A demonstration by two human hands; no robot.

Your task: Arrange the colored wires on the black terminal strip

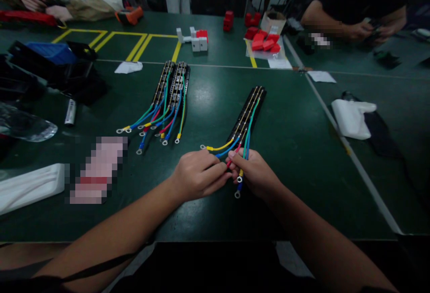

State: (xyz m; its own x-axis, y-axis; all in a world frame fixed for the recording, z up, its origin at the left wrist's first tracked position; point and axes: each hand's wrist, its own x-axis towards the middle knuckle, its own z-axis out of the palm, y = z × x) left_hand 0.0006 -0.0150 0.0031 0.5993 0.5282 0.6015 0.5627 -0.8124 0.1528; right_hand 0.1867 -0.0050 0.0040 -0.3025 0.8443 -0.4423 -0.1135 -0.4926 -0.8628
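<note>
A long black terminal strip with brass-coloured bars lies on the green table in front of me. Yellow, blue, red and green wires run from its near end, and the visible ends carry ring lugs. My left hand is closed, its fingertips pinching the end of the red wire. Thumb and fingers of my right hand are also closed on that red wire, while green and blue wires with lugs hang across the fingers. The red wire's tip is hidden between my hands.
Two more wired terminal strips lie to the left. Behind them are a white and red block and several red parts. Black bins, a marker-like tube and a white power strip occupy the left. Two other people sit opposite.
</note>
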